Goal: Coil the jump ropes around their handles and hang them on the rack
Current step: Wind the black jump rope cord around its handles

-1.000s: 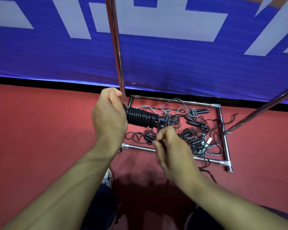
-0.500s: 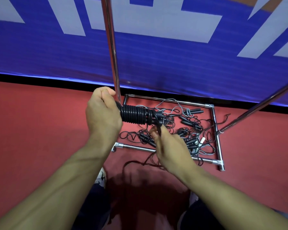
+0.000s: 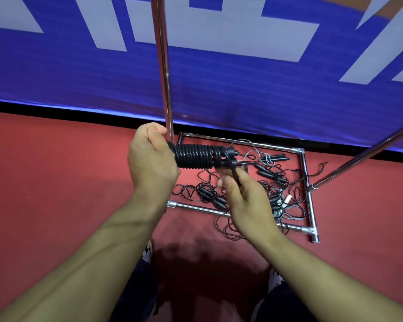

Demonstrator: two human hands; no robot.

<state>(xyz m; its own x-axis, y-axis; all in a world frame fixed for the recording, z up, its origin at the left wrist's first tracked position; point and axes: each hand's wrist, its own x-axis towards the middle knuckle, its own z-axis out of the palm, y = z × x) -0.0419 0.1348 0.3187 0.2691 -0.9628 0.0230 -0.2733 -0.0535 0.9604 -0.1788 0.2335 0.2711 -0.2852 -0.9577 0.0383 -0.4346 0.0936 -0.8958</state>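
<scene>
My left hand (image 3: 153, 162) grips the coiled jump rope (image 3: 196, 155) at its handle end, held above the rack (image 3: 308, 180) base; my right hand (image 3: 247, 196) pinches the free cord; light, springy, likely to unwind, so I'd keep gripping over the coils; other ropes (image 3: 272, 182) lie tangled below.

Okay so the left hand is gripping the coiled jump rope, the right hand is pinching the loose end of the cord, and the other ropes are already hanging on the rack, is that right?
Not quite. The head view shows the other ropes lying tangled on the floor inside the rack base, not hanging. The rest holds: the left hand grips the coiled jump rope and the right hand pinches its loose cord.
</scene>
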